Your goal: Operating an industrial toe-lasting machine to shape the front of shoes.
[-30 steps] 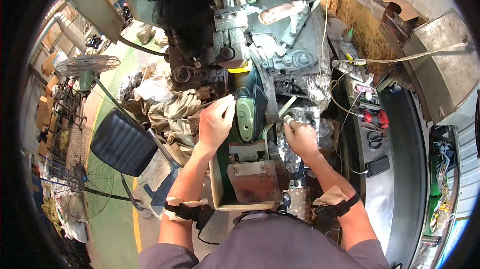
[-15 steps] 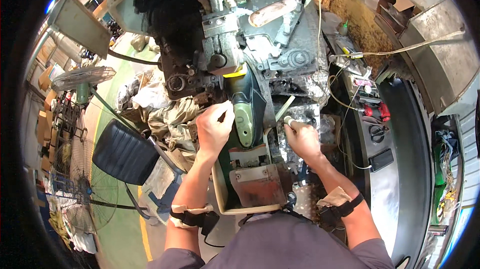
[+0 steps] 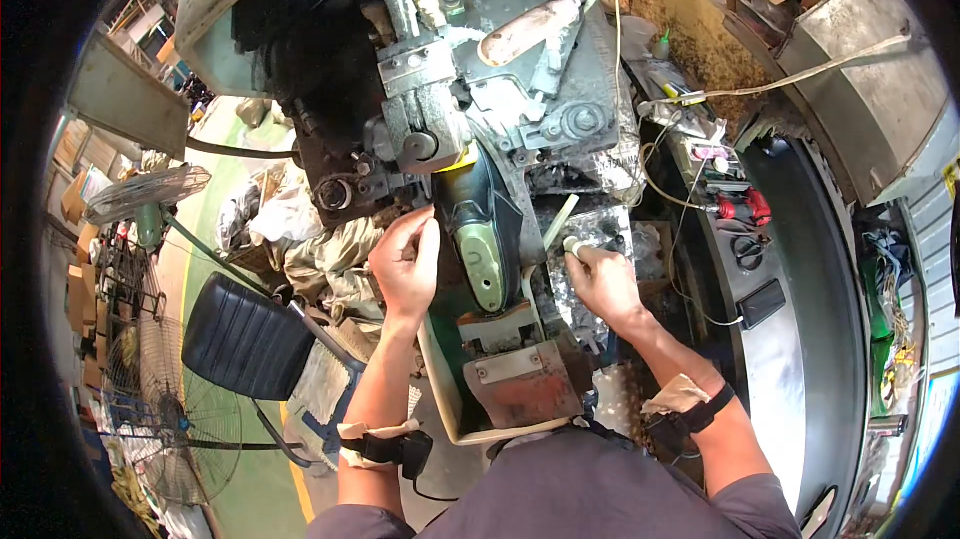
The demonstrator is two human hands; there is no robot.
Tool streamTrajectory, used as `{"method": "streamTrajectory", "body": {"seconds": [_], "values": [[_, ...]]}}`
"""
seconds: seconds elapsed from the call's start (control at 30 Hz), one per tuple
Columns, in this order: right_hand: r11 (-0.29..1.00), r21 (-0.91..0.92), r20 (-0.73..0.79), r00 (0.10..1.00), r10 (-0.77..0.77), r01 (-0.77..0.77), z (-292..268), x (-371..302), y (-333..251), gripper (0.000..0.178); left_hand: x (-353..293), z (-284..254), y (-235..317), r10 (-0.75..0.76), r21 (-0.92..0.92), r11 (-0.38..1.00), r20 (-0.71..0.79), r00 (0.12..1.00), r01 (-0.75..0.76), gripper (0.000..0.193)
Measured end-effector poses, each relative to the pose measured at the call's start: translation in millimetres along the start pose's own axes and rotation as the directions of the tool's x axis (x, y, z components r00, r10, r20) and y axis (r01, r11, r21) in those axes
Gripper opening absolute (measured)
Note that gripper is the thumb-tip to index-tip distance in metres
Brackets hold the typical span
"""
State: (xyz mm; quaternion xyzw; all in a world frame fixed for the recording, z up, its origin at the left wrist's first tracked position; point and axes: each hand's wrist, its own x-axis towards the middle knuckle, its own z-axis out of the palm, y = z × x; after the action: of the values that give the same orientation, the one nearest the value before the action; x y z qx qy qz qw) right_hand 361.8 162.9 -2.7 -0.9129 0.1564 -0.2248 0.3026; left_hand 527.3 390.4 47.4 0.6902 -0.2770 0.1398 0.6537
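A dark shoe upper on a pale green last (image 3: 481, 257) is held toe-end up under the clamp of a grimy machine (image 3: 415, 89). Close to its left side is my left hand (image 3: 405, 264), with fingers curled and thumb pressed near them; anything in the pinch is hidden. My right hand (image 3: 606, 284) is closed to the right of the last, a small whitish piece (image 3: 571, 243) showing at its fingertips. Just beyond it a pale stick (image 3: 561, 221) slants upward, and I cannot tell whether the hand touches it.
A worn wooden-looking handle (image 3: 525, 32) crosses the machine top. Below the last is a metal guard (image 3: 525, 384) inside a cream tray (image 3: 440, 404). Cloth bundles (image 3: 335, 259), a black chair (image 3: 245, 334) and a fan (image 3: 165, 409) stand left; a phone (image 3: 762, 304) lies right.
My left hand has drawn left, away from the side of the shoe upper. My right hand keeps nearly the same place and grip. The whole view has shifted slightly.
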Motion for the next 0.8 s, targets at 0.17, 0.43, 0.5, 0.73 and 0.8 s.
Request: {"method": "streamTrajectory", "body": {"seconds": [0.17,0.43,0.5,0.73,0.8], "values": [[1.000,-0.002,-0.052,0.999,-0.011,0.011,2,1,3,0.021,46,20,10,0.304,0.021,0.941,0.381,0.873,-0.337,0.012],[1.000,0.000,-0.048,0.999,-0.011,0.011,-3,0,-4,0.015,53,41,-20,0.530,-0.242,0.847,0.458,0.713,-0.474,0.022],[1.000,0.006,-0.036,0.999,-0.030,0.031,-6,0,-7,0.021,49,40,-25,0.551,-0.253,0.834,0.423,0.719,-0.490,0.027],[0.992,0.059,-0.008,0.993,0.115,-0.114,-10,-1,-22,0.024,5,15,-21,0.431,-0.015,0.883,0.424,0.796,-0.470,0.040],[0.981,0.005,0.097,0.977,0.191,-0.192,-11,-1,-26,0.044,-23,-7,-21,0.391,-0.096,0.917,0.410,0.824,-0.388,0.043]]}}
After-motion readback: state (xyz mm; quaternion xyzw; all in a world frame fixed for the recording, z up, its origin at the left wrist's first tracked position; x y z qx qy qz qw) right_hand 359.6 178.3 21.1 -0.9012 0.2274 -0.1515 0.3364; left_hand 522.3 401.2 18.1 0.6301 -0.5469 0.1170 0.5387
